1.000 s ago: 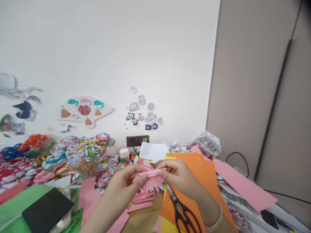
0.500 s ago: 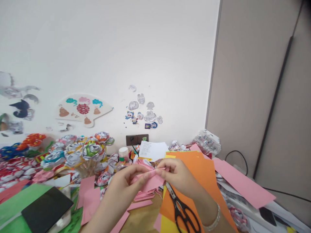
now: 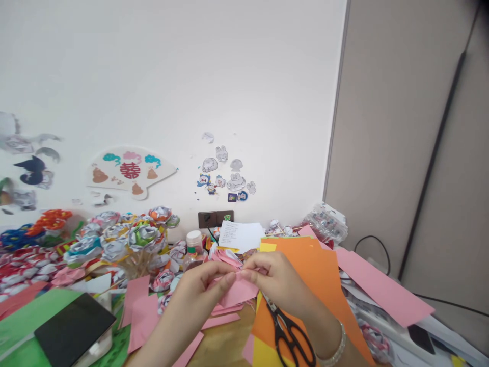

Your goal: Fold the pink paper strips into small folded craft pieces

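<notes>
Between my two hands is a piece of pink paper (image 3: 241, 291), pinched along its upper edge. My left hand (image 3: 208, 285) grips it from the left with thumb and forefinger. From the right, my right hand (image 3: 273, 272) pinches the same edge, its fingertips close to the left thumb. The fingers partly hide the paper's upper edge. Below it lie several pink paper strips (image 3: 220, 320) on the brown tabletop. Black-handled scissors (image 3: 292, 336) rest under my right wrist, on orange paper (image 3: 321, 270).
Paper flowers (image 3: 143, 237) crowd the left side, behind a black flat object (image 3: 75, 329) on green paper (image 3: 34, 318). A lidded jar (image 3: 194, 242) and a written sheet (image 3: 241, 235) stand near the wall. Pink paper (image 3: 385, 288) lies at right beside a cable (image 3: 387, 255).
My fingertips have shifted slightly along the pink paper's edge, and the right hand has moved a little to the left. More of the paper's face shows below the fingers.
</notes>
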Demonstrator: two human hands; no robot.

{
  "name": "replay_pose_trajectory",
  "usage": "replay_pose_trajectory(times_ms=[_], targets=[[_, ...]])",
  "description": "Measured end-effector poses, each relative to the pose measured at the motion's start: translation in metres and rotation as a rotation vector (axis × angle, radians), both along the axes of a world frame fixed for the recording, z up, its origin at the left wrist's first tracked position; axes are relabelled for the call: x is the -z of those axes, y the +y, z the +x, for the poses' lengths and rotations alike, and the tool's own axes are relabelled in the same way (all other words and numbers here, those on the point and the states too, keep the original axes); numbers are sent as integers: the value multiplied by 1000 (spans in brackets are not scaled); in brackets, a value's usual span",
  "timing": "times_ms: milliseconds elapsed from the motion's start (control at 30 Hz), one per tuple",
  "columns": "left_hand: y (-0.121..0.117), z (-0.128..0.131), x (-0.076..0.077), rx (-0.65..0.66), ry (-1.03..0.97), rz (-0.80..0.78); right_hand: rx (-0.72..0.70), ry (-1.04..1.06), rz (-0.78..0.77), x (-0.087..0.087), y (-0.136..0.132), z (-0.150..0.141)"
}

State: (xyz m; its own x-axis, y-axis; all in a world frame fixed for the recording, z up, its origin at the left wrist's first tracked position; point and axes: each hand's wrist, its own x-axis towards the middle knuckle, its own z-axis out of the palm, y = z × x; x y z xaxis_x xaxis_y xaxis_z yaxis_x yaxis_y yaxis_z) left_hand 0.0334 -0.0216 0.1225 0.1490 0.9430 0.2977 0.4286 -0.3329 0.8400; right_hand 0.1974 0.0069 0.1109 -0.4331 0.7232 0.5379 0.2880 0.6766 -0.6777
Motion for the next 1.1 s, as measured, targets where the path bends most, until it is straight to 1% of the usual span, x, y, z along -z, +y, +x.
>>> replay_pose_trajectory(times_ms=[100, 167, 333, 567, 667, 800, 867, 1000, 1100], targets=[[2, -2, 2, 81, -76, -76, -37, 4, -49, 0, 2, 3], [3, -4, 2, 110, -112, -104, -75, -4, -77, -2, 2, 6], [0, -11, 0, 120, -86, -78, -123, -13, -65, -6, 1, 10], [-1, -16, -2, 148, -77, -52, -175, -21, -65, -5, 0, 12], [0, -18, -1, 134, -73, -51, -208, 2, -105, -3, 1, 13], [-1, -19, 0, 95, -64, -27, -288, 52, -158, -2, 0, 16], [-2, -20, 0, 96, -63, -15, -286, 46, -157, -3, -1, 18], [-2, -22, 0, 122, -31, 2, -233, 17, -150, -4, -1, 18], [-1, -23, 0, 121, 7, 11, -230, 80, -182, -2, 1, 16]])
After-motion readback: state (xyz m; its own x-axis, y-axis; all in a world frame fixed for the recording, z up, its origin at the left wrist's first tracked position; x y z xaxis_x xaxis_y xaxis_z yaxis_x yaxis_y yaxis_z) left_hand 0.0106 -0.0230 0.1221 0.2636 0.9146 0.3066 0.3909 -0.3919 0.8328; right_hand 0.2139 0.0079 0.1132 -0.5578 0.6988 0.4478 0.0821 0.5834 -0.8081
